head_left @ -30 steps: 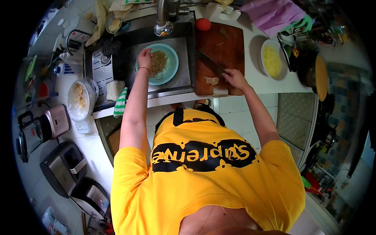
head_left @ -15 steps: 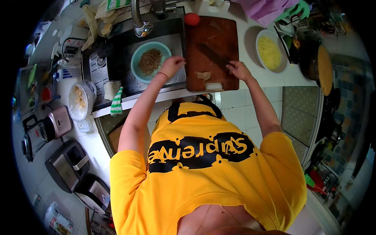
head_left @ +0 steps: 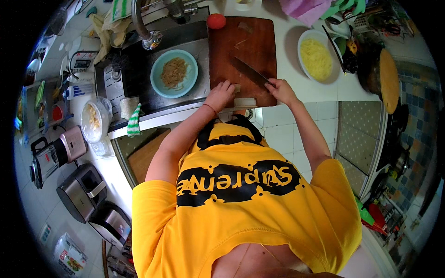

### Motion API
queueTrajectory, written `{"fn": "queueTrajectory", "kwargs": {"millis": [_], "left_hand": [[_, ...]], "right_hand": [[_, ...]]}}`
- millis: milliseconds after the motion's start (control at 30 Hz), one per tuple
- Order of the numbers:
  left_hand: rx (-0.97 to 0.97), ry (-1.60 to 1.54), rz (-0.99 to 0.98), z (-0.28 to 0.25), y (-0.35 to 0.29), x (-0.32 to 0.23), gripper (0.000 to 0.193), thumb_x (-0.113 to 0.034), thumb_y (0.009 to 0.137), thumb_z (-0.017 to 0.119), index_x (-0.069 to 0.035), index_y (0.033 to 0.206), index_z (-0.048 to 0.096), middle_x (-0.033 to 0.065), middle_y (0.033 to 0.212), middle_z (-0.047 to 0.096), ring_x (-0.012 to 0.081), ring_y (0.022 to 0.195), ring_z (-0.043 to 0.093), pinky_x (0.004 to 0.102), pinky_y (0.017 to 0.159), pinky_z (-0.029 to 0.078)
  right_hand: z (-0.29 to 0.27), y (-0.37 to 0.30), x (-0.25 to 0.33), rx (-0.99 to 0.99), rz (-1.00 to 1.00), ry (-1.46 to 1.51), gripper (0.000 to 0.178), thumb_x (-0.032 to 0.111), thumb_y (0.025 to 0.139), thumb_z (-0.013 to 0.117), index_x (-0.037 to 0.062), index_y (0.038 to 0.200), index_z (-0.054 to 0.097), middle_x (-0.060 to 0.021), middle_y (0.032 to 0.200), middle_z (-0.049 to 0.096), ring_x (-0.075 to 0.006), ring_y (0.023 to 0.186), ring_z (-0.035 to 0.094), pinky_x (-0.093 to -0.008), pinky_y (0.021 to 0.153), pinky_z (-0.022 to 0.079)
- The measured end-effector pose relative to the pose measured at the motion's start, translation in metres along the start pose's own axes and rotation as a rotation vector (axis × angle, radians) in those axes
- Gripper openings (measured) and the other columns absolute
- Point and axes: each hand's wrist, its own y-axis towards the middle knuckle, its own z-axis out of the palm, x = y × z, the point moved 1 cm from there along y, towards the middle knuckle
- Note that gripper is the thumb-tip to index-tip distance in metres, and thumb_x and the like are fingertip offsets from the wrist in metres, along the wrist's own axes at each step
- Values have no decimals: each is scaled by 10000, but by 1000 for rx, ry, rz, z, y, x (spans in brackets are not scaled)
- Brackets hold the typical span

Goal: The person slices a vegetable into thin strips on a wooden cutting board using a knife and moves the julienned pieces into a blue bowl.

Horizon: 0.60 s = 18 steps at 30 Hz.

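Observation:
A brown cutting board (head_left: pixel 241 41) lies to the right of the sink. My right hand (head_left: pixel 281 91) is closed around the handle of a kitchen knife (head_left: pixel 249 70). Its dark blade lies slantwise over the board, tip pointing far left. My left hand (head_left: pixel 221 96) is at the board's near left edge, fingers bent and together on a small pale piece of food (head_left: pixel 237 87), which they partly cover. A light blue bowl (head_left: pixel 155 85) stands in the sink with thin brownish shreds (head_left: pixel 174 72) in it. At the board's far left corner sits a tomato (head_left: pixel 216 21).
A white bowl (head_left: pixel 303 73) of pale yellow shreds stands right of the board, a dark stick across its rim. The faucet (head_left: pixel 150 39) hangs over the sink (head_left: pixel 201 55). A striped green cloth (head_left: pixel 134 121) drapes over the front edge. Left stands a plastic-covered bowl (head_left: pixel 95 132).
My left hand has moved from beside the light blue bowl to the pale piece on the board. The knife stays in my right hand. The whole view has shifted slightly.

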Motion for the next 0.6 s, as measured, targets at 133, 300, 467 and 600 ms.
{"fn": "queueTrajectory", "kwargs": {"millis": [133,300,467,600], "left_hand": [[-64,140,209,7,-5,12,345,-93,769,493,-89,1114,507,106,1058,497,280,933,533,370,795,467],[35,100,58,7,14,27,291,-89,814,469,-67,1099,522,138,1150,502,322,1028,523,409,829,463],[-150,73,-55,-13,41,38,305,-65,786,473,-74,1078,559,90,1107,511,284,1020,511,365,872,449],[-184,53,-70,-19,46,33,343,-54,780,474,-83,1113,552,81,1137,500,277,1056,485,359,897,434]], "right_hand": [[-6,-8,13,76,-62,-84,241,277,857,525,76,947,621,-188,826,621,-365,788,588,-420,705,460],[-3,-3,3,20,-98,-68,233,278,857,526,89,952,623,-186,820,621,-358,788,591,-423,697,462],[1,7,-3,-91,-93,-85,239,289,854,526,96,955,626,-181,796,625,-353,753,599,-432,670,465],[5,7,-7,-78,-44,-38,255,299,852,524,92,963,623,-177,790,628,-353,760,602,-439,681,467]]}}
